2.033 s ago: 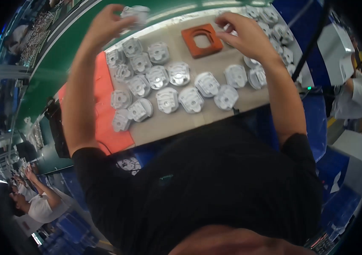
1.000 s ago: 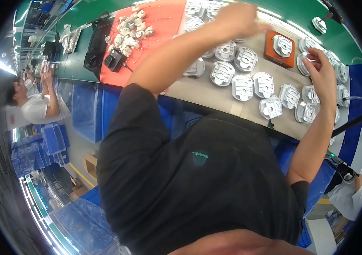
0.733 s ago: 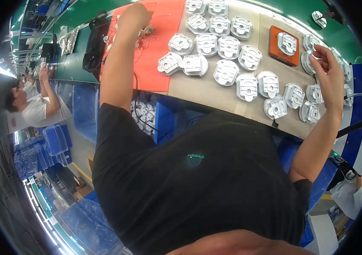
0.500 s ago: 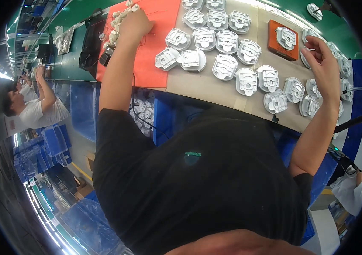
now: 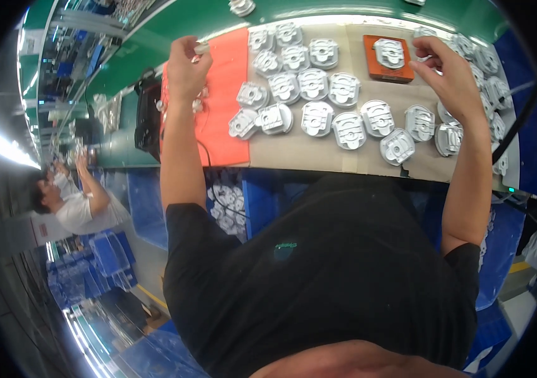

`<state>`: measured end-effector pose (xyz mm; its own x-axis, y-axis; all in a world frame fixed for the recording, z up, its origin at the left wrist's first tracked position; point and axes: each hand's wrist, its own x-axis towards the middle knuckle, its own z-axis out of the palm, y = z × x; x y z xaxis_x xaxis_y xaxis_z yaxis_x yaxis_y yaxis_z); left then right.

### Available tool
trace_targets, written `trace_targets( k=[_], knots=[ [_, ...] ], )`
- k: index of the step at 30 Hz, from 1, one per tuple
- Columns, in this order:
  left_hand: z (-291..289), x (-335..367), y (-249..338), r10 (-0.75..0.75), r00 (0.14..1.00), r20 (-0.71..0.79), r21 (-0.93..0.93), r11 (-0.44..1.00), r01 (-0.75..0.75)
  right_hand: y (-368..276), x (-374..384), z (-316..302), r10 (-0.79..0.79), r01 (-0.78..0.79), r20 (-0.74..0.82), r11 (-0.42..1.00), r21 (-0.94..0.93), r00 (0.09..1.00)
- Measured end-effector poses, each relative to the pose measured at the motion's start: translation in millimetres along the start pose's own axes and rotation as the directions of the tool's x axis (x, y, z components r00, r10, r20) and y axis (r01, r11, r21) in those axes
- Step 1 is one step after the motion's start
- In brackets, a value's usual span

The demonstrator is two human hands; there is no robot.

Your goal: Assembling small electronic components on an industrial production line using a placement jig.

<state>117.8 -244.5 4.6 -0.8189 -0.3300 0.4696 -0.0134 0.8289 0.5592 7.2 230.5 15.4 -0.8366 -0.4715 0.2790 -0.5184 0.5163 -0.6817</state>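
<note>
Raised over the red mat (image 5: 224, 94), my left hand (image 5: 188, 70) pinches a small cream-coloured part (image 5: 201, 48) between thumb and fingers. More small cream parts (image 5: 198, 104) lie partly hidden behind that hand and wrist. At the right, my right hand (image 5: 448, 74) hovers with curled fingers apart, holding nothing that I can see. Just left of its fingertips is an orange block (image 5: 399, 74) with a round white plastic housing (image 5: 388, 53) set on it. Several similar white housings (image 5: 349, 130) are spread over the brown work surface between my hands.
More housings (image 5: 486, 61) crowd the table's right end, beside a dark cable (image 5: 520, 120). A black case (image 5: 148, 116) stands left of the mat. Below the table edge is a bin of white parts (image 5: 227, 205). A co-worker (image 5: 85, 195) sits at the far left.
My left hand has lifted from the heap of cream parts and now holds one. My right hand remains near the orange block, its fingers closer to it. The whole view has shifted.
</note>
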Motion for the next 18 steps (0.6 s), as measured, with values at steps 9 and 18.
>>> trace_targets(
  k=[9, 18],
  knots=[
    [69, 65, 129, 0.190, 0.887, 0.421, -0.513, 0.856, 0.061, 6, 8, -7, 0.068, -0.069, -0.015, 0.994, -0.081, 0.998],
    [182, 73, 209, 0.241, 0.545, 0.803, -0.293, 0.956, 0.009, 7, 5, -12, 0.180, -0.192, -0.121, 0.976, -0.100, 0.976]
  ],
)
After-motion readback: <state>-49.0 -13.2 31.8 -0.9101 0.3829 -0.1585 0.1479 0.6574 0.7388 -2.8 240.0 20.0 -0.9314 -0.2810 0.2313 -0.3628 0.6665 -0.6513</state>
